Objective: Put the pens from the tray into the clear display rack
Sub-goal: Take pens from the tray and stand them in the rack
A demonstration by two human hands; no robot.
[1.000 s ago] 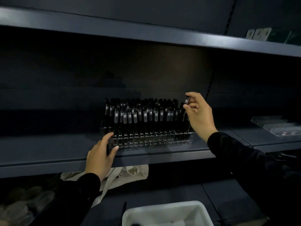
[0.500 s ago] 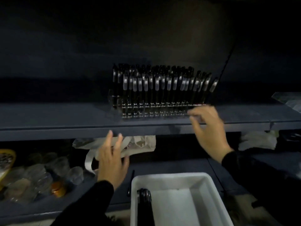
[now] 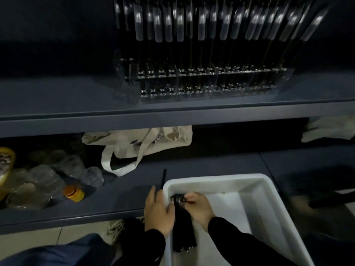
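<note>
White tray [image 3: 257, 191] at lower right, resting on the lower shelf [image 3: 124, 191]; bundle of black pens [image 3: 182, 235] lying along its left inner wall. Right hand [image 3: 199, 208] inside the tray, fingers curled onto the upper ends of the bundle, pinching them. Left hand [image 3: 156, 212] over the tray's left rim, fingers bent against the side of the bundle; full grip not discernible. Single black pen [image 3: 163, 179] lying on the shelf just beyond the tray's far left corner. Clear display rack [image 3: 201, 81] on the upper shelf [image 3: 76, 114], well apart from the tray, holding rows of upright pens [image 3: 192, 25], blurred. Cloth bag [image 3: 142, 144], clear cups [image 3: 48, 181] and yellow-lidded jar [image 3: 74, 193] on the lower shelf, at left.
</note>
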